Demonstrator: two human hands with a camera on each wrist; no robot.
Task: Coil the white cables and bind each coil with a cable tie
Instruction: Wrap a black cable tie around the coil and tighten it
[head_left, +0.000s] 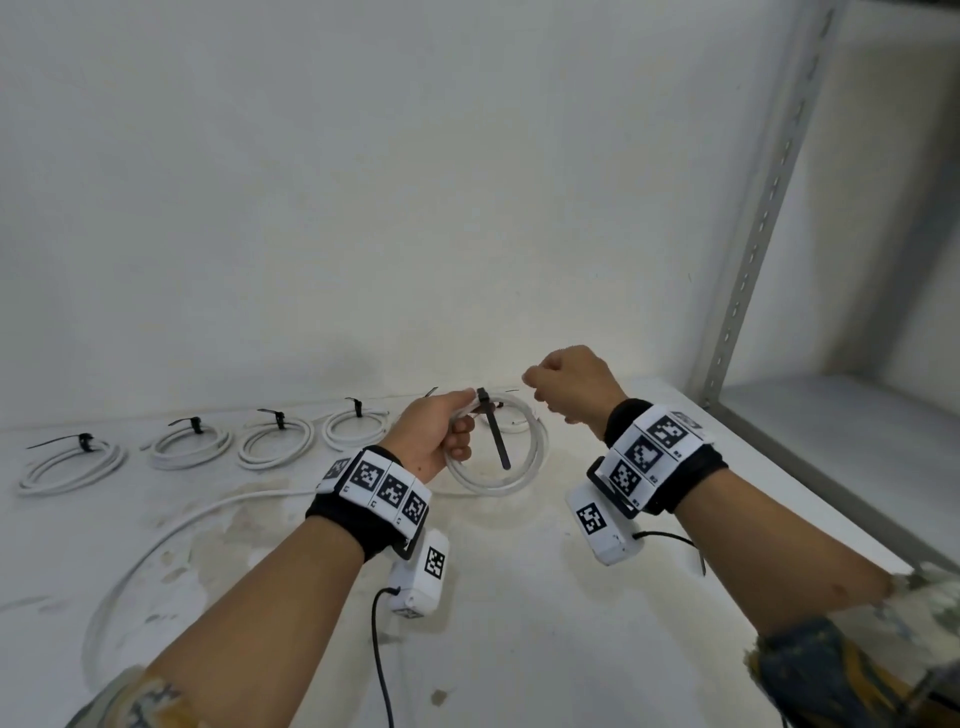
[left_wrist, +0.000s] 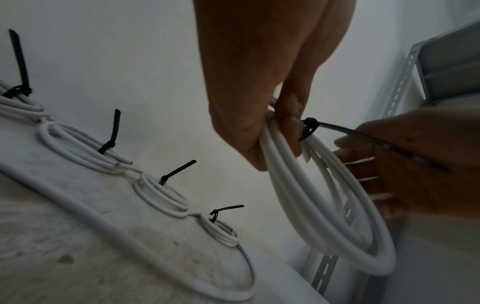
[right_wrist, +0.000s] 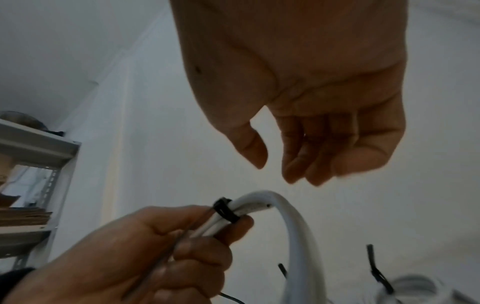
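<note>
**Coil held in left hand, tie fitted, right hand released**

The left hand (head_left: 434, 434) grips a white cable coil (head_left: 501, 447) at the coil's 12 o'clock position. Fingers and thumb curl fully around the bundled turns, with the thumb lying along the outside. The coil hangs below the fist, raised off the work surface. A black cable tie (head_left: 493, 428) is wrapped around the bundle just beside the left fingertips (right_wrist: 241, 223); its head sits at the top of the coil and its free tail points toward 6 o'clock across the coil opening in the head view.

The right hand (head_left: 569, 382) is at 3 o'clock of the tie head, slightly higher and apart from it. Its fingers (right_wrist: 309, 156) are loosely curled with a narrow gap to the thumb. The right wrist view shows nothing held between them.

On the white tabletop (head_left: 519, 597), four bound coils (head_left: 275, 439) lie in a row at 9 o'clock of the held coil, along the wall, each carrying a black tie with a projecting tail. One loose white cable (head_left: 156, 540) runs in a wide arc across the tabletop at 8 o'clock. The tabletop shows brownish staining.

A plain white wall (head_left: 415, 182) stands behind the surface. A grey slotted-steel shelving upright (head_left: 753, 234) rises at 2 o'clock, with a shelf board beside it.
</note>
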